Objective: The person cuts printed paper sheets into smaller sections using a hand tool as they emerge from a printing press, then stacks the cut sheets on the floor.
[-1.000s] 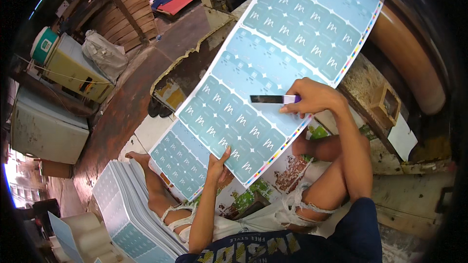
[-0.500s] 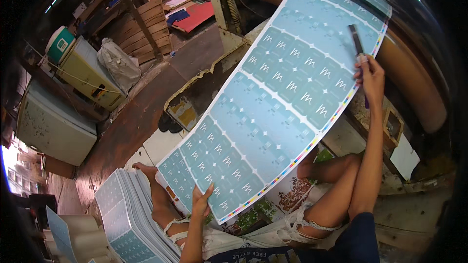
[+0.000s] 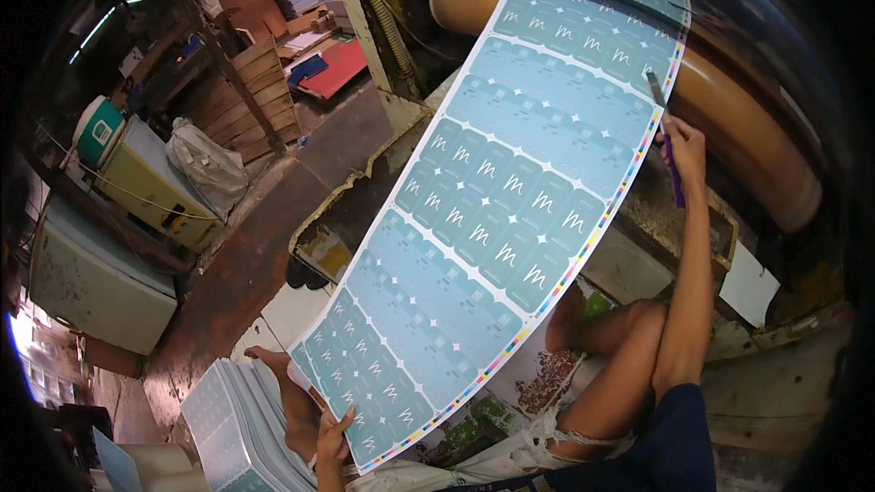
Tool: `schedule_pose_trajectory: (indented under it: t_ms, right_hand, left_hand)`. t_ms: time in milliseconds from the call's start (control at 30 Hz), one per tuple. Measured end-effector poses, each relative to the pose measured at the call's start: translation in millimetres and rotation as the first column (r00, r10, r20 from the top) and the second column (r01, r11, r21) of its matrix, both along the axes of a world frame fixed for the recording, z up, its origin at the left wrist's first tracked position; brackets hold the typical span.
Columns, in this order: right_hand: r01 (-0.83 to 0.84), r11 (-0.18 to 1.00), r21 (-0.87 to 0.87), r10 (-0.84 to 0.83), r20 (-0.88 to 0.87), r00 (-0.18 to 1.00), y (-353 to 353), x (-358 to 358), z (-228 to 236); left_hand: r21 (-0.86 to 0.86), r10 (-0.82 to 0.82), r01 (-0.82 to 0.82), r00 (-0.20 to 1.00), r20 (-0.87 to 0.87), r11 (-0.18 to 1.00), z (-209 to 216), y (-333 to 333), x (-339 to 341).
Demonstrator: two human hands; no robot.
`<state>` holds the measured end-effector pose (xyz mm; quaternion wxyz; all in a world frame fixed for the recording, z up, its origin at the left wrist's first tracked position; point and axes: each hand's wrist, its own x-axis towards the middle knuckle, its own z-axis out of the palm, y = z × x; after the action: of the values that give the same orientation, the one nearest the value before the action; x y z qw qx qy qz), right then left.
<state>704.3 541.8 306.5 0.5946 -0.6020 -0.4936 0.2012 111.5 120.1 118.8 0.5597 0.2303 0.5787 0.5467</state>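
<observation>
A long teal printed sheet [image 3: 497, 219] with rows of white marks and a coloured strip along one edge stretches from lower left to upper right. My left hand [image 3: 333, 433] presses on its near end, fingers spread. My right hand [image 3: 684, 150] is stretched out at the sheet's right edge, closed around a utility knife with a purple handle [image 3: 667, 141]; its blade tip sits at the sheet's edge. My bare legs [image 3: 620, 374] lie folded under the sheet.
A stack of the same teal sheets [image 3: 241, 428] lies at lower left beside my foot. A big brown roll [image 3: 729, 118] runs behind the sheet. Wooden pallets [image 3: 251, 91], a white sack [image 3: 210, 169] and old cabinets [image 3: 100, 264] stand at left.
My right hand with the knife has travelled from the middle of the sheet out to its far right edge. The left hand has slid down toward the sheet's near end.
</observation>
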Motion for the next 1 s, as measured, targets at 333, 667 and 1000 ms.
schedule_pose_trajectory:
  t_ms: [333,667,1000]
  right_hand:
    - [-0.006,0.883,0.469,-0.36,0.688,0.631,-9.9,1.5,41.0]
    - [-0.363,0.93,0.057,0.215,0.716,0.664,-59.9,-62.4,-65.0]
    - [-0.355,0.911,-0.21,0.412,0.496,0.764,-176.5,-185.9,-110.8]
  left_hand:
    - [-0.105,0.086,-0.076,0.992,0.088,0.992,29.8,2.0,0.2]
    - [0.037,0.358,-0.357,0.923,-0.142,0.934,-93.5,-94.9,-107.8]
    - [0.033,0.348,-0.348,0.919,-0.185,0.937,-130.1,-207.2,-259.7]
